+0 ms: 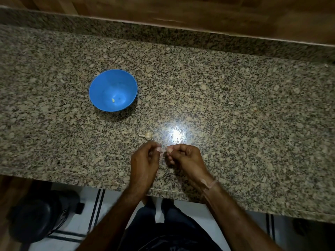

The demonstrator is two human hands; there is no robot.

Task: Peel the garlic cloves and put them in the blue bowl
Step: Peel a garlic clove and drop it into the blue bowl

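Note:
The blue bowl [97, 84] stands on the counter to the left, with one small peeled garlic clove [113, 100] on its bottom. A small garlic bulb [147, 136] with a short stalk lies on the counter just beyond my hands. My left hand [145, 160] and my right hand [186, 158] are held close together near the front edge, fingers curled and fingertips pinched towards each other. They hold a small pale garlic clove [169, 150] between them. It is blurred and mostly hidden by the fingers.
The speckled granite counter [235, 105] has a raised back ledge below a wooden wall. A bright light glare lies just right of the bulb. Below the front edge are my legs, a tiled floor and a black object at the left.

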